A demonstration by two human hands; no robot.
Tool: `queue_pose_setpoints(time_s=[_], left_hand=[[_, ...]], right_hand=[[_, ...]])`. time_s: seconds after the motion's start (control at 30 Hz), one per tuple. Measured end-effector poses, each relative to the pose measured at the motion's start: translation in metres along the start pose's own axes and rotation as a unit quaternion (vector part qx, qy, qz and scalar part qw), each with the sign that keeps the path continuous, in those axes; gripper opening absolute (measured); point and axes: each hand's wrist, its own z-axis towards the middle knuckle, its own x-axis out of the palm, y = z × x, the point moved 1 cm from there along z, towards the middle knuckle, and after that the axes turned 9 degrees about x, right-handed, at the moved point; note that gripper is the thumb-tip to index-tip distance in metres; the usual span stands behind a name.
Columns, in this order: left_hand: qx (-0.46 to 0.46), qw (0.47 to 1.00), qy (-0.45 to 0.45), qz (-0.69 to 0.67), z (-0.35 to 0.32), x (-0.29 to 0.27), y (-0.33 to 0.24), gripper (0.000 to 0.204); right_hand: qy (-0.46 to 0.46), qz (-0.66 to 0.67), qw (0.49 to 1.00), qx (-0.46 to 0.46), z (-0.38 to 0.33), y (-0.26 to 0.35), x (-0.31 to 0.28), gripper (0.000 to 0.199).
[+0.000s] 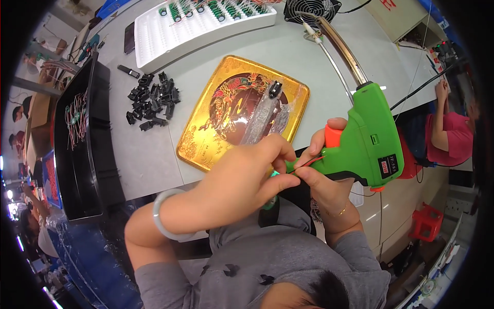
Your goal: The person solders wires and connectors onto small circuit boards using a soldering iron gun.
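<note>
My left hand (257, 167) is closed in a pinch in front of my body, on a small green piece (275, 176) mostly covered by the fingers. In my right hand (324, 177) is a green soldering gun (368, 136) with an orange trigger (333, 136). Its long metal tip points up and away toward the back of the table. Thin red and dark wires (310, 161) run to the right thumb and fingertips, which meet the left fingertips. Just beyond the hands lies a golden tin (200, 139), bearing a clear plastic bag (259, 121) and a small black part (275, 89).
A pile of black plastic parts (153, 100) lies left of the tin. Farther left stands a black bin (98, 139) with wired pieces. At the back are a white tray (206, 44) of green wired parts and a black fan (311, 9). A person (455, 134) sits at right.
</note>
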Motion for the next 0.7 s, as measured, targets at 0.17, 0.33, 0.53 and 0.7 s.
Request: queue_pose_setpoints(time_s=[0.17,0.33,0.53,0.7], left_hand=[[-0.094,0.983,0.139,-0.072,0.032,-0.027,0.012,0.009],[-0.166,0.96,0.21,-0.085,0.068,-0.069,0.052,0.008],[-0.144,0.949,0.276,-0.046,0.117,-0.082,0.083,0.01],[-0.087,0.975,0.178,0.097,0.117,-0.057,0.103,0.009]], right_hand=[[-0.029,-0.026,0.999,-0.036,0.013,-0.008,-0.01,0.069],[-0.095,0.047,0.994,-0.017,0.023,-0.013,-0.035,0.066],[-0.023,0.21,0.977,0.008,0.014,-0.043,-0.08,0.062],[-0.046,0.122,0.99,0.049,0.0,-0.062,-0.097,0.067]])
